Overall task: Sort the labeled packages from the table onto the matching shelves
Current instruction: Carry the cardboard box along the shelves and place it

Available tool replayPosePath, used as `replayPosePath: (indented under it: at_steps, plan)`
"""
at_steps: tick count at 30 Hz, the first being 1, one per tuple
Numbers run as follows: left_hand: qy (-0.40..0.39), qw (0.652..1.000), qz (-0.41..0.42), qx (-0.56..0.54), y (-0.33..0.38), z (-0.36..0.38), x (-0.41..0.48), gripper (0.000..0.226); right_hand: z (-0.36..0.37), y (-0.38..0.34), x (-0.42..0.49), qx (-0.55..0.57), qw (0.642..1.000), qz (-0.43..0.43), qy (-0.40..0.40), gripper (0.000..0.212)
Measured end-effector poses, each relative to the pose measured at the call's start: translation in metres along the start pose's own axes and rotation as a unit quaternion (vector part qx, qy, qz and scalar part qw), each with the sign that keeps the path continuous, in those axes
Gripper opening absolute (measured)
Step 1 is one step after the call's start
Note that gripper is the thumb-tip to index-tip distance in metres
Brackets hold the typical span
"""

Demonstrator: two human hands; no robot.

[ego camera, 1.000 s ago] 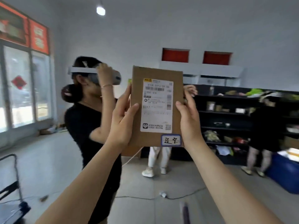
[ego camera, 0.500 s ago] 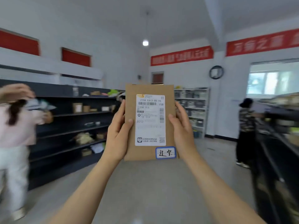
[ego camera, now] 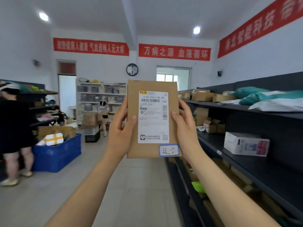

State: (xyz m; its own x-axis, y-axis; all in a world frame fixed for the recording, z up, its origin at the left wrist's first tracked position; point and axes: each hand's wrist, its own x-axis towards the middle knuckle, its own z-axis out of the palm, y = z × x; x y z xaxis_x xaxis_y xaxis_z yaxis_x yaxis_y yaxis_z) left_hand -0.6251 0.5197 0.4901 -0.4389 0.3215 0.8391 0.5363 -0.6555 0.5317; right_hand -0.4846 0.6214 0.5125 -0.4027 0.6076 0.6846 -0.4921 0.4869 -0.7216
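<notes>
Both hands hold a flat brown package (ego camera: 152, 118) upright at chest height, the left hand (ego camera: 120, 133) and right hand (ego camera: 186, 128) each with fingers wrapped around one edge. Dark shelves (ego camera: 255, 171) on the right hold boxes and bags (teal and white). A blue bin (ego camera: 57, 154) of parcels sits left, beside a standing person (ego camera: 13, 128).

We see a package (ego camera: 152, 118) of matt brown paper with a smooth white paper label (ego camera: 153, 117) on it. The dark shelves (ego camera: 255, 163) at the right look like matt painted metal. On them lie soft plastic mailer bags (ego camera: 268, 99) with a light gloss and plain cardboard boxes (ego camera: 202, 96). The blue crate (ego camera: 57, 154) looks like hard plastic.
</notes>
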Motion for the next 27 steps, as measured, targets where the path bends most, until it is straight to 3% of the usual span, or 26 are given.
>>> replayPosePath:
  at_steps: [9, 27]
  plan:
    - [-0.027, 0.998, -0.04, -0.036, -0.06, 0.008, 0.019, 0.049, -0.01, 0.05, 0.024, -0.021, 0.999, 0.022, 0.028, 0.038]
    - [0.002, 0.997, -0.082, 0.014, -0.265, 0.089, 0.106, 0.056, -0.075, 0.238, 0.193, -0.011, 0.999, 0.043, 0.012, 0.042]
